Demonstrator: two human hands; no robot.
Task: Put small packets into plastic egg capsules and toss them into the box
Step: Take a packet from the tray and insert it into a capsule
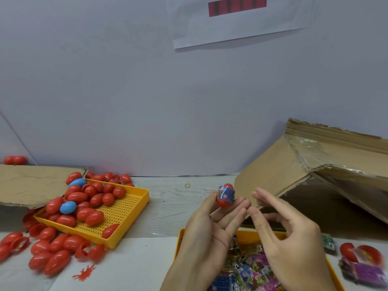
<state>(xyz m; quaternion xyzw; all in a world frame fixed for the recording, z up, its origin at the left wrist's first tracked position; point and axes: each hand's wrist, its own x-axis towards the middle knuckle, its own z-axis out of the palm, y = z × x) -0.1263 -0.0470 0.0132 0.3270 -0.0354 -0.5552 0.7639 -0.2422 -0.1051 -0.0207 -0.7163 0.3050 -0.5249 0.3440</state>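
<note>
My left hand [212, 225] pinches a red egg capsule [224, 201] between thumb and fingertips, and a blue packet [226, 192] sticks out of the capsule's top. Just right of it, my right hand [287, 238] hovers with relaxed, spread fingers and holds nothing. Below both hands a yellow tray [245, 238] holds several colourful small packets [254, 269]. An open cardboard box [315, 185] lies on its side at the right, directly behind my right hand.
At the left, a yellow perforated tray [126, 213] is piled with red and blue egg capsules [84, 202], and more spill onto the table [50, 255]. A cardboard flap [31, 183] lies far left. An open red capsule [361, 255] and purple packets [365, 271] sit far right.
</note>
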